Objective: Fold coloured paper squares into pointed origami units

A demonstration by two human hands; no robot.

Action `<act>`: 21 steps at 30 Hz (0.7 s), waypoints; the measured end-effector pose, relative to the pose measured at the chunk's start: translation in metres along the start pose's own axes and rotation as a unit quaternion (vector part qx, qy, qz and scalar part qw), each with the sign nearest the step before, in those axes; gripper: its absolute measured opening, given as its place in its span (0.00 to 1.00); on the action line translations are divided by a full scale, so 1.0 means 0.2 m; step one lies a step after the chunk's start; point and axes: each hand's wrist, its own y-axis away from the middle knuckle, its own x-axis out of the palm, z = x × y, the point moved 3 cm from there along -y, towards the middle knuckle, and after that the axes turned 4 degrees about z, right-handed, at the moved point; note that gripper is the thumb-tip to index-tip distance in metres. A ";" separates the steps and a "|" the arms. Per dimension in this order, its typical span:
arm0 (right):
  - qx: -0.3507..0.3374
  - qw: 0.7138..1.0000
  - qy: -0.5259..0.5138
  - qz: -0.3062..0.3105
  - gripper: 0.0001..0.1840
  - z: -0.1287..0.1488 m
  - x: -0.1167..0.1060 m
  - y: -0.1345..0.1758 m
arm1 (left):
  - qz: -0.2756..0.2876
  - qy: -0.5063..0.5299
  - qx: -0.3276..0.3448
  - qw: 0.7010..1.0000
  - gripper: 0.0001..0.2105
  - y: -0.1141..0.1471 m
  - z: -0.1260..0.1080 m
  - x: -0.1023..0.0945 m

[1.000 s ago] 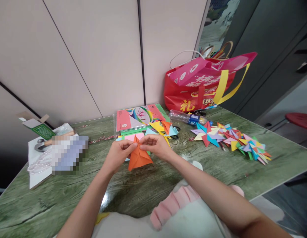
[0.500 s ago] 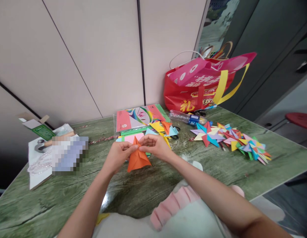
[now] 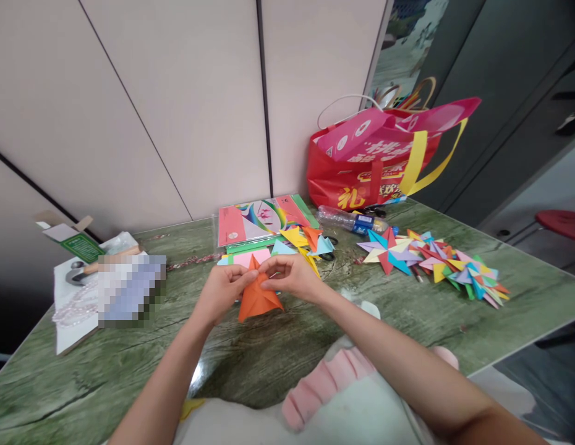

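Note:
Between my two hands is a sheet of orange origami paper [image 3: 259, 303], folded to a point at the top and flaring wide below, with creases across it. My left hand [image 3: 224, 290] pinches its left side near the upper part. On the other side my right hand [image 3: 290, 277] grips it close to the peak, thumb and fingertips drawn together. Just behind them lie coloured paper sheets [image 3: 250, 256], partly covered by my hands. Folded yellow, orange and light blue paper pieces [image 3: 297, 238] rest beyond my right hand.
A packaged paper pack [image 3: 255, 222] lies by the wall. Several folded paper stars [image 3: 389, 250] spread to the right, near a plastic bottle [image 3: 343, 219] and a red bag [image 3: 357, 167]. At left are a hammer [image 3: 106, 259], a white board [image 3: 62, 337] and a green box [image 3: 78, 242].
Fingers of my right hand have shifted slightly down at the orange paper's upper part. The paper stays held in nearly the same place.

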 end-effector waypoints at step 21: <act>-0.004 1.000 -0.018 0.002 0.19 0.00 -0.03 -0.01 | 0.047 -0.075 0.058 0.994 0.17 -0.01 -0.01 0.01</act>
